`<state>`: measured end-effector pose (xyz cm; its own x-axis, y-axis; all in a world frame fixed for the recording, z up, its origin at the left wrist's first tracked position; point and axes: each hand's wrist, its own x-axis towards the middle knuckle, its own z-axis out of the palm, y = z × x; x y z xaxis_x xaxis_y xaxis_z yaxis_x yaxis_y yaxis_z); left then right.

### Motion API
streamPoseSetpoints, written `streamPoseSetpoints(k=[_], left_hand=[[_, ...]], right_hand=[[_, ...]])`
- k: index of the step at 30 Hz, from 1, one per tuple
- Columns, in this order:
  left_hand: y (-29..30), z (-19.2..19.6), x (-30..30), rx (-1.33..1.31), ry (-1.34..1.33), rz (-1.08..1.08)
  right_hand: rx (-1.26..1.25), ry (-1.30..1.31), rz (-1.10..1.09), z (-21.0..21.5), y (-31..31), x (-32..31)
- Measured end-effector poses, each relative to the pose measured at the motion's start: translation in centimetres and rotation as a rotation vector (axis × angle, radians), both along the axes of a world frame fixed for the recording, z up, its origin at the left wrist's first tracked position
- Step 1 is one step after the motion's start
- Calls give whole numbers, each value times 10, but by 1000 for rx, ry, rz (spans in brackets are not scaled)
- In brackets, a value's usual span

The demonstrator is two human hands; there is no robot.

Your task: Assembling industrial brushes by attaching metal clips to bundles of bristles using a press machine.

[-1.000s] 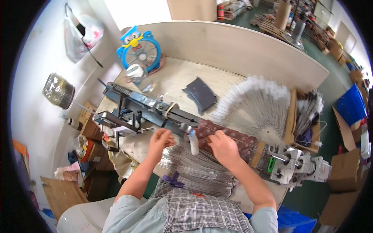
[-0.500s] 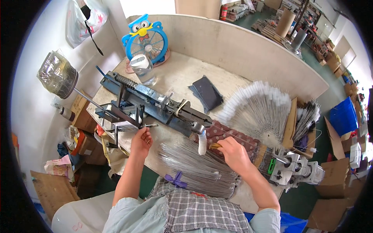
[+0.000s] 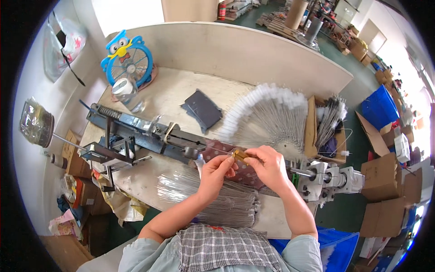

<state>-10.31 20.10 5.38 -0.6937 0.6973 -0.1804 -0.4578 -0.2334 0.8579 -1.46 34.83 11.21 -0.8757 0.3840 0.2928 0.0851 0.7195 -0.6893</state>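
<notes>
Small brass-coloured piece (image 3: 240, 155), slim and short; left hand (image 3: 216, 174) and right hand (image 3: 268, 165) both pinching it.

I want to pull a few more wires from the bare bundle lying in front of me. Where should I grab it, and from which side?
Probably at the left end of the bare wire bundle, coming from above. There the wires fan out loose over the bench and lie uncovered. The right end sits under the left hand and right hand, so it is harder to reach.
</notes>
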Motion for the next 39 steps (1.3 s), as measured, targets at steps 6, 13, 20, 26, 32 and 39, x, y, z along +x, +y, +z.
streamPoseSetpoints(k=[6,13,20,26,32,39], left_hand=[[16,-4,7,-26,80,-27],[16,-5,4,-39,85,69],[-4,11,-6,-31,-127,216],[-8,13,-13,-11,-208,163],[-11,12,-12,-60,-103,108],[-7,12,-13,80,-336,134]], right_hand=[[-87,64,-5,1,11,18],[7,52,146,-1,17,26],[416,159,0,7,-9,-26],[220,89,56,-4,-22,-51],[-94,-134,52,-1,-17,-48],[295,99,-10,2,-37,-43]])
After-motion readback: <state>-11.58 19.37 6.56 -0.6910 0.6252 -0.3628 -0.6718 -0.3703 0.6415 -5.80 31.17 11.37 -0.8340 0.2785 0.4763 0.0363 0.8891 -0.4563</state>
